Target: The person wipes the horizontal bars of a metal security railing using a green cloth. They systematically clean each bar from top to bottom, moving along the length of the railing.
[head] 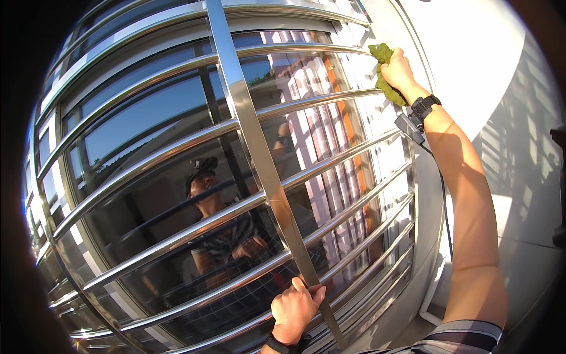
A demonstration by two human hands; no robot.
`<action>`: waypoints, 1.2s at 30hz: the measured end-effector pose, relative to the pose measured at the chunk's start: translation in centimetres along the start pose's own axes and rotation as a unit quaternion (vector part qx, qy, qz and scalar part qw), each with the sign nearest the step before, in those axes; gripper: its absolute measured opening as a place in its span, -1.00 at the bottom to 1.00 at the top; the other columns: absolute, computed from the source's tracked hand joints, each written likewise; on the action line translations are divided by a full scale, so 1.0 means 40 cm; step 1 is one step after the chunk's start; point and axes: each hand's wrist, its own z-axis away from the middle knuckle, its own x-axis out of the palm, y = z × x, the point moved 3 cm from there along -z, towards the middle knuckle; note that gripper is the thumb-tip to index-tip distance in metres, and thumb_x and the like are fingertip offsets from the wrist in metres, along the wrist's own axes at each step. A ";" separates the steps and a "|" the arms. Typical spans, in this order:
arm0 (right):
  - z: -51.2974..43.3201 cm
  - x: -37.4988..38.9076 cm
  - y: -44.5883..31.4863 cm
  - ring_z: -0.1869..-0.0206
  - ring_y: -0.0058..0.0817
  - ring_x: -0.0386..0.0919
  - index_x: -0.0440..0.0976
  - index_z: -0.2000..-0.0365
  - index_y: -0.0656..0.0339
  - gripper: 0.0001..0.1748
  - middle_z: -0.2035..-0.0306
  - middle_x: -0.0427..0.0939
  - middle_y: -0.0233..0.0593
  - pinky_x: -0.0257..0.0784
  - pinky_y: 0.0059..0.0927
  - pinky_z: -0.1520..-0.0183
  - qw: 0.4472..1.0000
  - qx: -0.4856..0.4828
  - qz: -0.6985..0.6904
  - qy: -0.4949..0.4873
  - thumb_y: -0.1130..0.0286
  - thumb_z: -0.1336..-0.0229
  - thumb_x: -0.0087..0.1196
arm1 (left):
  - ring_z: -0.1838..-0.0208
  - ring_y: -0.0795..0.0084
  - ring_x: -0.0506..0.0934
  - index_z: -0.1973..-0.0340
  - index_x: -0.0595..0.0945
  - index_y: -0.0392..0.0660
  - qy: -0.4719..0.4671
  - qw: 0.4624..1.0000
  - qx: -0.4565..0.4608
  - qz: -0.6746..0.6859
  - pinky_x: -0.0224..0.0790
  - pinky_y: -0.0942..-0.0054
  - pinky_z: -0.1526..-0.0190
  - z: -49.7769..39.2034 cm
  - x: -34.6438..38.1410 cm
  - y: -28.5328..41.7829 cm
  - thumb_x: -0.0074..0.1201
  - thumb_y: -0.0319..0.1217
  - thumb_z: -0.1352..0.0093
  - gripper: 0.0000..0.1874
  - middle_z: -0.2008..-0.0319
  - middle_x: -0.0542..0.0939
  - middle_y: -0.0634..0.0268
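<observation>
My right hand point(398, 73) grips a bunched green cloth point(385, 82) at the upper right end of a shiny metal window grille point(265, 177). The cloth touches the right edge of the grille, where its horizontal bars end. Low in the view, my left hand point(295, 307) is closed around the wide upright flat bar point(305, 261). Behind the bars is a dark glass window point(146, 128), with a pale pleated curtain point(318, 177) inside on the right.
A black cable with a small dark device point(409, 128) runs down the wall beside my right wrist. A white pipe point(431, 296) bends near the bottom right. The sunlit wall point(468, 53) stands to the right. The glass reflects a person wearing a head camera.
</observation>
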 end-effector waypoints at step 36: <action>-0.156 0.128 -0.104 -0.08 -0.08 0.44 0.49 0.11 0.02 -0.55 0.10 0.57 -0.26 0.34 -0.09 -0.17 0.884 -0.464 -0.012 0.042 0.14 -0.02 0.39 | 0.70 0.22 0.57 0.40 0.43 -0.09 0.046 0.997 -0.010 0.066 0.41 0.32 0.67 -0.016 -0.037 0.019 0.33 0.13 -0.22 -0.43 0.71 0.56 0.22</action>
